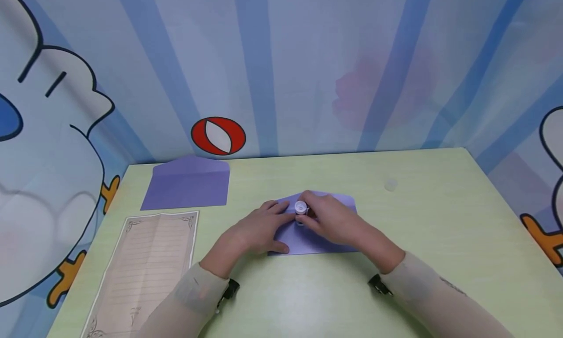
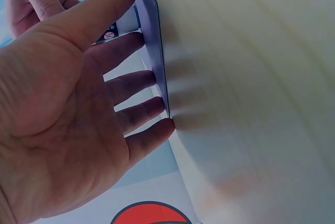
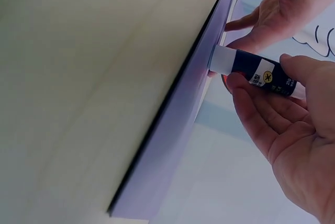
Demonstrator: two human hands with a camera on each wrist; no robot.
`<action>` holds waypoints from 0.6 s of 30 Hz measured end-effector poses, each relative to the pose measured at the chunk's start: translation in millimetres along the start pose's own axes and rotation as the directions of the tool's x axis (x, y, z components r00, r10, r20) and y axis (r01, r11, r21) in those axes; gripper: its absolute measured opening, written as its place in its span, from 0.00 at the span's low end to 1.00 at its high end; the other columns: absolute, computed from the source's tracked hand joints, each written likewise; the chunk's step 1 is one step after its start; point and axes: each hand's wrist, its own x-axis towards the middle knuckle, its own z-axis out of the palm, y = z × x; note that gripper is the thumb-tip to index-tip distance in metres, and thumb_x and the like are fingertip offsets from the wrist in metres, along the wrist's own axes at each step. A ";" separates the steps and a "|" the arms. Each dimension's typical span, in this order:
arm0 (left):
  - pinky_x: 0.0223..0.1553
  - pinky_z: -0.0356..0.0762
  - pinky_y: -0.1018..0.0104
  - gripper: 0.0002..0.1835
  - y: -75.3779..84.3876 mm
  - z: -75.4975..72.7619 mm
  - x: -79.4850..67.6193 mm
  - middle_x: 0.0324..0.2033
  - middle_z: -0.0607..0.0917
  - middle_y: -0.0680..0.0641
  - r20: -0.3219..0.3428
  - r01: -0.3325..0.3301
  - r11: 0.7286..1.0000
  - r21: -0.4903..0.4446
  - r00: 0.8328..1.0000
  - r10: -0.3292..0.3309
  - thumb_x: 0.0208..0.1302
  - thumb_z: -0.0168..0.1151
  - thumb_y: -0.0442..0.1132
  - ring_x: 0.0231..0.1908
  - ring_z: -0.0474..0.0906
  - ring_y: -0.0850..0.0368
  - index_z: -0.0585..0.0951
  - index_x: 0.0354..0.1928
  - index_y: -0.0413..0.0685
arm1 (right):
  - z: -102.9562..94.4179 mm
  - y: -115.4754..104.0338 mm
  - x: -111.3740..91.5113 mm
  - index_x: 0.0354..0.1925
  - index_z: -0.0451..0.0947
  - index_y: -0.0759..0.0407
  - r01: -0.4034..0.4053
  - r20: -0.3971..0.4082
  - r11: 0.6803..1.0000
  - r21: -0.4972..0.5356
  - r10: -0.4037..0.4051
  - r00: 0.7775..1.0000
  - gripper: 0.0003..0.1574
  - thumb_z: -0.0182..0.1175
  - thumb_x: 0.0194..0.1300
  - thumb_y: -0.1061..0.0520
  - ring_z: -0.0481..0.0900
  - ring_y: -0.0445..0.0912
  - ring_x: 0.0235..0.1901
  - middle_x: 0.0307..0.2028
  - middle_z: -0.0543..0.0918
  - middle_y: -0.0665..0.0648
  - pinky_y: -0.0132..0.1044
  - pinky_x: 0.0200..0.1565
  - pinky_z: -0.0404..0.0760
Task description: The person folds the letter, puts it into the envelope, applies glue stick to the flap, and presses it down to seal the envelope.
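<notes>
A light purple envelope (image 1: 321,242) lies on the table, its flap pointing away from me. My right hand (image 1: 336,221) grips a glue stick (image 3: 261,72) with a dark blue label, between thumb and curled fingers. The stick stands upright, its white end down against the envelope in the right wrist view; from the head view its round white base faces up. My left hand (image 1: 259,229) rests with spread, fairly straight fingers on the left part of the envelope, the index fingertip close beside the glue stick.
A darker purple envelope (image 1: 184,190) with its flap up lies at the back left of the table (image 1: 440,221). In front of it is a lined, bordered sheet of letter paper (image 1: 151,260), partly under the left sleeve. A small translucent cap (image 1: 390,184) sits at back right.
</notes>
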 end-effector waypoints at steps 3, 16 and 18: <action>0.77 0.59 0.45 0.44 -1.0 0.9 1.0 0.82 0.60 0.42 -0.002 -0.002 1.000 0.000 1.000 0.002 0.66 0.77 0.54 0.80 0.54 0.39 0.69 0.80 0.53 | 2.3 -2.0 1.3 0.58 0.74 0.60 0.009 0.024 0.999 -0.040 -0.008 1.000 0.16 0.62 0.80 0.54 0.82 0.40 0.36 0.40 0.84 0.51 0.36 0.39 0.82; 0.77 0.60 0.46 0.44 1.4 -0.7 1.2 0.82 0.59 0.40 0.009 0.011 1.000 0.005 1.000 -0.011 0.65 0.77 0.54 0.80 0.54 0.39 0.70 0.80 0.55 | -4.4 -0.9 -0.2 0.61 0.73 0.65 0.001 0.039 0.989 -0.151 0.004 0.999 0.20 0.62 0.79 0.56 0.77 0.38 0.27 0.31 0.80 0.49 0.34 0.33 0.78; 0.77 0.60 0.46 0.44 1.2 -1.1 0.8 0.82 0.59 0.40 0.013 0.017 1.000 0.011 1.000 -0.017 0.65 0.77 0.54 0.80 0.54 0.39 0.70 0.80 0.54 | -7.5 0.9 -2.8 0.59 0.74 0.65 -0.017 0.037 0.987 -0.157 0.023 0.999 0.19 0.62 0.79 0.56 0.76 0.39 0.27 0.30 0.79 0.48 0.34 0.32 0.78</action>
